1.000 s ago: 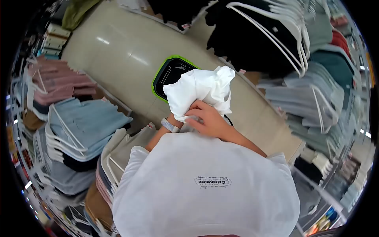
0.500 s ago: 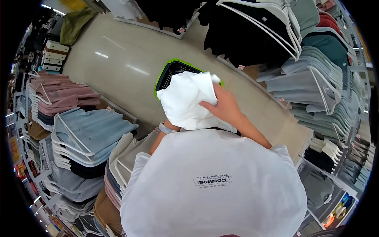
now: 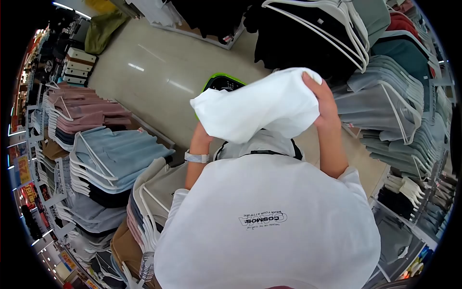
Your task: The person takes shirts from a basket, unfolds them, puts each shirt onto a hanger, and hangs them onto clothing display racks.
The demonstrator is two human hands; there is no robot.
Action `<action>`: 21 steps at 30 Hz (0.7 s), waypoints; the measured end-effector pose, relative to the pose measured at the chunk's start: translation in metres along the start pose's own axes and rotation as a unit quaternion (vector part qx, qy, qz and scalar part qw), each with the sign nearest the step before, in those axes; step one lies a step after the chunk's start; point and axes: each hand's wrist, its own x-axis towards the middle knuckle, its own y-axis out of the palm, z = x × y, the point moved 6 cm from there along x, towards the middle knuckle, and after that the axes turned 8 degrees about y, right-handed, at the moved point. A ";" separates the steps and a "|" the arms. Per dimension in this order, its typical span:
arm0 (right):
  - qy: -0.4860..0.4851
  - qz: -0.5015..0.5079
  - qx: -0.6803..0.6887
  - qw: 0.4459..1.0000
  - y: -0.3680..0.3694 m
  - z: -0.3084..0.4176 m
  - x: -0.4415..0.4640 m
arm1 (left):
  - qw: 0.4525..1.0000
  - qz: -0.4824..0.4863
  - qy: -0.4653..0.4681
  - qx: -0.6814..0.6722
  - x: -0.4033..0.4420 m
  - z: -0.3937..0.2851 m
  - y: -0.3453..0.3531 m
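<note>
– While the R hand [image 3: 323, 98] grips the soft white cloth [image 3: 255, 108] by its R end, where's the L hand [image 3: 204, 134]?

– Opp. end, at the lower L edge. So the cloth lies btwn the 2 hands, out in front of the white printed cotton-like T-shirt [image 3: 267, 192].

– Long axis?

– Diag.: low at L, rising to R. The R hand sits higher & a bit farther fwd than the L.

– Which hand's nearer?

– R is the sure contact: it's touching, w/ at least 1 digit over the edge & the palm at the cloth's side. L comes right up to the edge, but its fingers are out of sight behind, so can't tell if they're clasping or loose.

– What else is hidden?

– The black basket w/ a bright green rim [image 3: 222, 75], beyond the cloth. The cloth covers most of it; only the far part shows, contents = can't tell.

– And below the cloth?

– A pale thing w/ dk edging [image 3: 260, 141], btwn cloth & T-shirt. Partly covered; can't ID it.

– Cloth's own shape?

– Hard to say: it's bent over, underside unseen, no seam or print I can make out.
</note>
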 end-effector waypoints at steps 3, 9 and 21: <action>-0.007 0.057 0.048 0.997 0.028 0.024 -0.014 | 0.986 -0.125 0.003 0.111 0.006 0.002 -0.009; -0.077 0.072 -0.042 0.994 0.077 0.049 -0.023 | 0.941 -0.205 0.066 0.262 0.006 -0.030 0.010; -0.220 0.097 -0.184 0.953 0.126 0.052 0.010 | 0.778 -0.172 0.218 0.563 -0.031 -0.094 0.138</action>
